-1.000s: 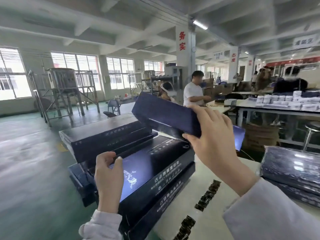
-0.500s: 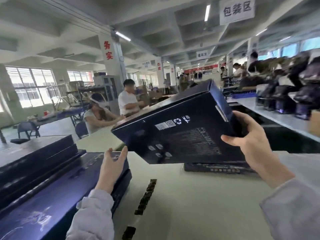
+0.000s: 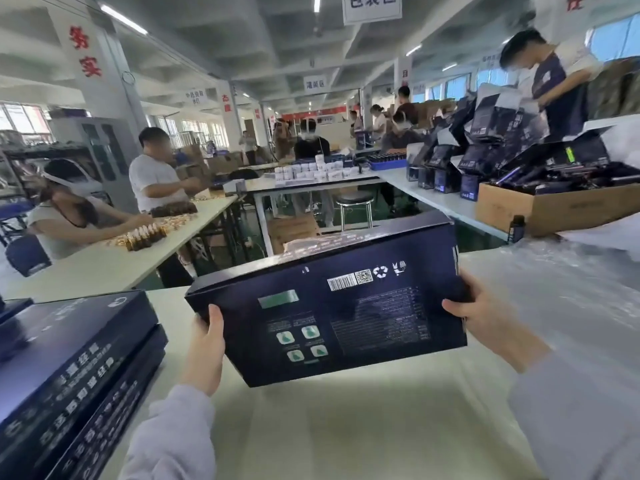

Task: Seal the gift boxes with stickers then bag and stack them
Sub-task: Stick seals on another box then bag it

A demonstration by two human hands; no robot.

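You hold the gift box (image 3: pixel 339 317) in both hands, lifted clear of the pale table (image 3: pixel 329 427) and tilted so that its printed back faces you. On that dark blue face are a barcode (image 3: pixel 341 282), a QR code, a recycling mark, a pale green label (image 3: pixel 278 299) and four small green icons.

Your left hand (image 3: pixel 206 344) grips the box's left short end, thumb laid flat on the printed face and the other fingers hidden behind it. Your right hand (image 3: pixel 485 320) grips the right short end, thumb on the face near the edge; its fingers seem to wrap round the back, though the box hides them.

At your left, on the same table, lies a stack of boxes (image 3: pixel 76 358) of the same dark blue, white lettering up, well apart from the one you hold. At your right, crinkled clear plastic film (image 3: pixel 571 289) covers the table's surface.

Beyond the table stands a round metal stool (image 3: pixel 355 202), and on a table to the right a cardboard carton (image 3: pixel 554 209) is filled with dark packets. Other people work at the long tables farther off.
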